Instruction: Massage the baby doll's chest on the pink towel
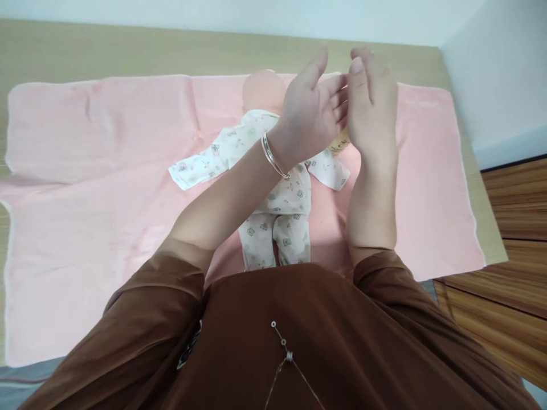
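A baby doll (264, 91) lies on its back on a pink mat (77, 228), wearing a white printed top (290, 196) and matching pants (258, 236). Above its chest I hold up my left hand (314, 111), palm turned right, fingers stretched and thumb raised, with a silver bracelet (273, 155) at the wrist. My right hand (374, 102) is upright beside it, its back toward me and its fingers extended. The left fingertips meet or pass behind the right hand; which, I cannot tell. Neither hand visibly holds anything. Between them shows part of a yellowish item (339, 142) with dark lettering, mostly hidden.
The mat covers most of a light wooden table (128, 48), which meets a white wall (256, 14) at the back. Wood-grain drawers or panels (517, 228) are on the right, below the table edge. A necklace (282, 341) hangs over my brown shirt.
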